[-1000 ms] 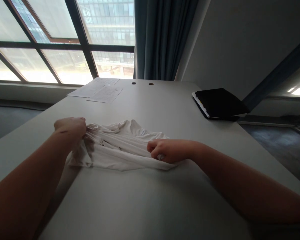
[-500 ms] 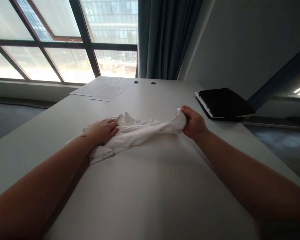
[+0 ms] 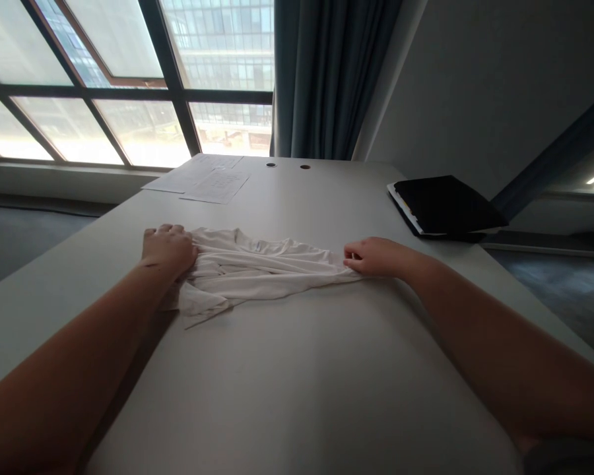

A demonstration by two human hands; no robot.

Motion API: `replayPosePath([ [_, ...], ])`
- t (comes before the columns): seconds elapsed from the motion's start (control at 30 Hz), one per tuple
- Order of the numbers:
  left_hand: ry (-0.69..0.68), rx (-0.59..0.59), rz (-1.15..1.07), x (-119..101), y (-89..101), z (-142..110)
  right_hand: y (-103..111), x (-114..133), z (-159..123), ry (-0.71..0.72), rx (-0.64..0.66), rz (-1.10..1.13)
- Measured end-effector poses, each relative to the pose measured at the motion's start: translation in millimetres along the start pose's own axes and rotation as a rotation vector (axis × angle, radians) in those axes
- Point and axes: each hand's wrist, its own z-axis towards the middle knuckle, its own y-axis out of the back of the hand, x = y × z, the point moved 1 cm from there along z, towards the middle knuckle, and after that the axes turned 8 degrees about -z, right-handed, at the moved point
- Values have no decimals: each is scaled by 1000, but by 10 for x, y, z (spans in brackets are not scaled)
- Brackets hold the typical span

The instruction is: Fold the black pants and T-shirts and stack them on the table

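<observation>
A white shirt (image 3: 267, 267) lies wrinkled across the table, its neckline with a small label toward the far side. At its left end, my left hand (image 3: 169, 251) is closed on the fabric, knuckles up. My right hand (image 3: 373, 256) grips the right end of the shirt, thumb and fingers bent together at the cloth's edge. Between the hands the fabric runs in long creases. A folded corner of it juts toward me on the near left.
The shirt rests on a white table (image 3: 297, 382). Printed papers (image 3: 215, 185) lie at the far left, and a black folder (image 3: 448, 204) with papers inside is at the right edge. Two round cable holes are near the far edge. Windows and a dark curtain (image 3: 331, 79) stand behind.
My left hand has moved left to the shirt's end. My right hand has come down toward the table, lowering the raised right end, so the shirt now lies flatter and wider.
</observation>
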Motion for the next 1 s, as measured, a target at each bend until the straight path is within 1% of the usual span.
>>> replayPosePath([
  [0.03, -45, -8, -7, -69, 7, -13, -2, 57, 4, 59, -90, -10],
  [0.07, -83, 11, -16, -141, 9, -19, -8, 132, 5, 130, -177, 4],
  [0.13, -112, 95, -37, -264, -1, -16, -41, 317, 1, 254, -291, 60],
  [0.17, -106, 135, -45, -304, -13, -8, -70, 413, -1, 284, -316, 81],
  [0.23, -69, 186, -58, -333, -44, 10, -148, 576, 3, 293, -323, 84],
  [0.3, -30, 213, -88, -308, -75, 25, -240, 658, 25, 264, -322, 71],
  [0.33, -13, 227, -112, -285, -89, 31, -286, 660, 47, 237, -328, 71],
  [0.43, 13, 233, -176, -226, -110, 39, -407, 526, 159, 151, -347, 93],
  [0.57, -39, 196, -247, -270, -80, 30, -502, 132, 346, 21, -359, 123],
  [0.67, -184, 165, -351, -392, -24, -6, -538, -226, 406, -111, -361, 81],
  [0.73, -303, 166, -442, -484, 14, -43, -547, -432, 383, -270, -393, 9],
  [0.8, -398, 188, -513, -556, 37, -79, -529, -548, 325, -429, -454, -51],
  [0.87, -467, 211, -558, -592, 38, -104, -483, -531, 266, -502, -512, -71],
  [0.9, -488, 218, -575, -594, 31, -109, -453, -472, 246, -494, -531, -73],
  [0.93, -498, 225, -591, -585, 20, -109, -423, -387, 235, -458, -536, -71],
  [1.0, -487, 246, -609, -549, -9, -96, -380, -173, 236, -344, -494, -52],
])
